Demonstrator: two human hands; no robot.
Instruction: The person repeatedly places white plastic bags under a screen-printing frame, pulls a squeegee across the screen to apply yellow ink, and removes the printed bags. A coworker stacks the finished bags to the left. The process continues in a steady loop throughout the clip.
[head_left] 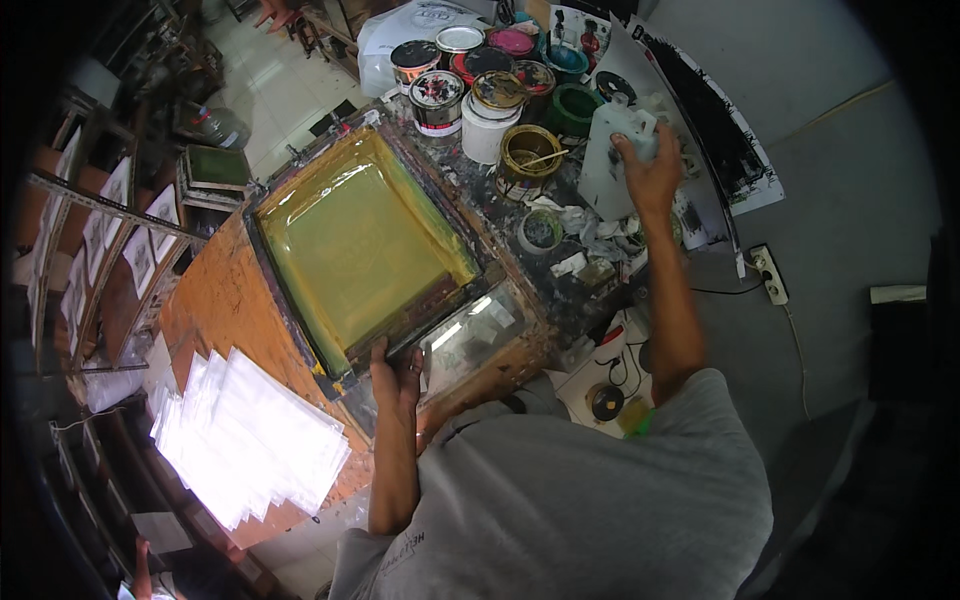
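Observation:
A screen printing frame [462, 292] with a yellow-green mesh lies tilted across the worktable. My left hand [396, 378] is closed on its near edge, its fingers partly hidden there. At the right, my right hand [652, 172] grips a translucent white plastic jug [604, 165] by its handle, above the stained side of the table. Just left of the jug stands an open tin of brownish-yellow ink [527, 178] with a stick across it. A small cup with dark green residue [541, 231] sits below that tin.
Several paint tins [437, 103] crowd the far side of the table. White sheets [250, 435] lie spread on the orange board at the left. A glass plate [478, 335] shows beside the frame's near edge. Drying racks [100, 215] stand at the far left; a power strip [768, 275] is at the right.

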